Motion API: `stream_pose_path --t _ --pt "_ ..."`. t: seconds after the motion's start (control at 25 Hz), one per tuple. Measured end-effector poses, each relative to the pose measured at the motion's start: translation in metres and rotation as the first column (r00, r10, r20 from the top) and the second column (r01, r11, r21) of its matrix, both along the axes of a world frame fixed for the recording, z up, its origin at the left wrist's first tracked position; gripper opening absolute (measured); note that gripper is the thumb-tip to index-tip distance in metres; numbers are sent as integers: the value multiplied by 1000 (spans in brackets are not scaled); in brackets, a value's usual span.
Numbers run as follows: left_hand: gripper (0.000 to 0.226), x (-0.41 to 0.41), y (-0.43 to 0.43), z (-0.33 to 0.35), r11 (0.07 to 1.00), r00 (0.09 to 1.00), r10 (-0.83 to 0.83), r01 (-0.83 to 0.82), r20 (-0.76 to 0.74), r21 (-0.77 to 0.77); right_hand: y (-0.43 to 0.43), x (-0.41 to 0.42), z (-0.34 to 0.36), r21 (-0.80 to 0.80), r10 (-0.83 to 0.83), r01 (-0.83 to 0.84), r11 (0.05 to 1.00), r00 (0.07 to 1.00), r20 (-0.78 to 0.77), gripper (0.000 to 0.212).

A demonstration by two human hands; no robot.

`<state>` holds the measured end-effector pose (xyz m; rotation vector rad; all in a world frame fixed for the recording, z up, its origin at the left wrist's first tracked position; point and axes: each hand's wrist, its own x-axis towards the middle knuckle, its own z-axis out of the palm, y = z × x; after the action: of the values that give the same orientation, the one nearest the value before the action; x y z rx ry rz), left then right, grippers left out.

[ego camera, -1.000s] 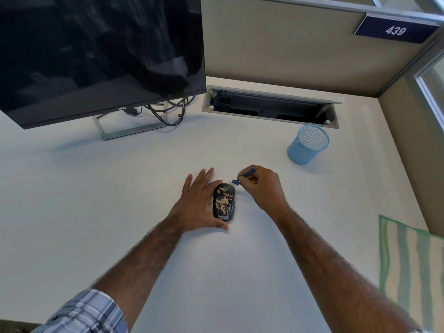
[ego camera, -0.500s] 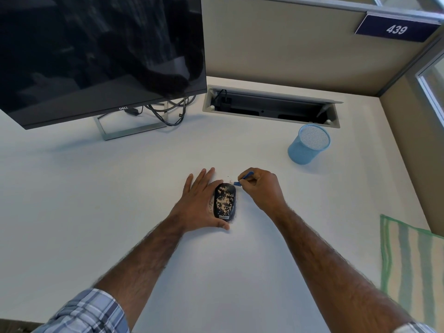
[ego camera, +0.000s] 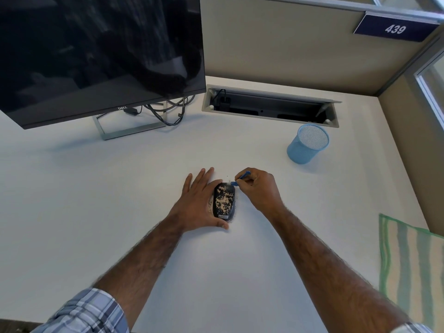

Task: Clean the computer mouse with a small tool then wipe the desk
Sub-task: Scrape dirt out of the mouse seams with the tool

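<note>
A black computer mouse [ego camera: 224,201], speckled with tan crumbs, lies on the white desk [ego camera: 120,188] in the middle of the view. My left hand [ego camera: 199,205] rests flat against the mouse's left side, with the thumb curled around its near end. My right hand [ego camera: 257,188] pinches a small blue tool [ego camera: 240,179]. The tool's tip touches the mouse's far right corner. A few crumbs lie on the desk around the mouse.
A green and white striped cloth [ego camera: 410,263] lies at the right edge. A blue mesh cup [ego camera: 307,144] stands at the back right. A dark monitor [ego camera: 96,51] on its stand fills the back left, with cables behind. An open cable tray [ego camera: 269,106] is set into the desk's rear.
My right hand has brought the blue tool's tip slightly down and in onto the mouse's far right corner. My left hand and the mouse have stayed in place.
</note>
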<state>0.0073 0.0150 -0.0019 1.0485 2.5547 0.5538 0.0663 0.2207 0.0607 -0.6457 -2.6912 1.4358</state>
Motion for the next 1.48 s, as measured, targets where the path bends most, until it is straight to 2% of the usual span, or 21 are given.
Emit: stream_pose_path --t 0.16,0.36,0.48,0.56,0.72,0.88,0.96,1.04,1.2,1.32,1.48 --pt "138 0 0 2 1000 1000 6 -6 3 -6 -1 2 1 -74 -21 17 997 998 -53 10" --pt "138 0 0 4 1000 1000 0 0 6 -7 -1 5 1 -72 -55 52 996 998 -43 11" --pt "137 0 0 4 1000 1000 -3 3 6 -6 -5 8 3 -103 -5 -4 995 996 -88 9" --pt "136 0 0 5 1000 1000 -3 3 13 -6 -6 10 4 -95 25 -33 995 996 -86 8" --pt "137 1 0 5 1000 1000 -3 3 9 -7 -1 10 3 -64 -34 30 997 997 -68 13" --pt "137 1 0 5 1000 1000 -3 3 9 -8 -6 10 4 -39 61 -65 997 994 -89 10" --pt "137 1 1 5 1000 1000 -2 2 4 -5 -3 10 4 -2 49 -50 999 995 -81 11" --pt "137 1 1 5 1000 1000 -3 3 1 -9 -2 10 5 -16 26 -28 999 995 -91 13" --pt "137 1 0 4 1000 1000 -1 1 -1 -9 -7 8 7 -24 132 -136 990 983 -131 10" --pt "137 1 0 4 1000 1000 2 -2 -1 4 -2 7 7 3 99 -99 995 990 -100 10" --pt "138 1 1 5 1000 1000 -1 1 1 -2 -5 5 8 -23 106 -110 994 983 -150 11"
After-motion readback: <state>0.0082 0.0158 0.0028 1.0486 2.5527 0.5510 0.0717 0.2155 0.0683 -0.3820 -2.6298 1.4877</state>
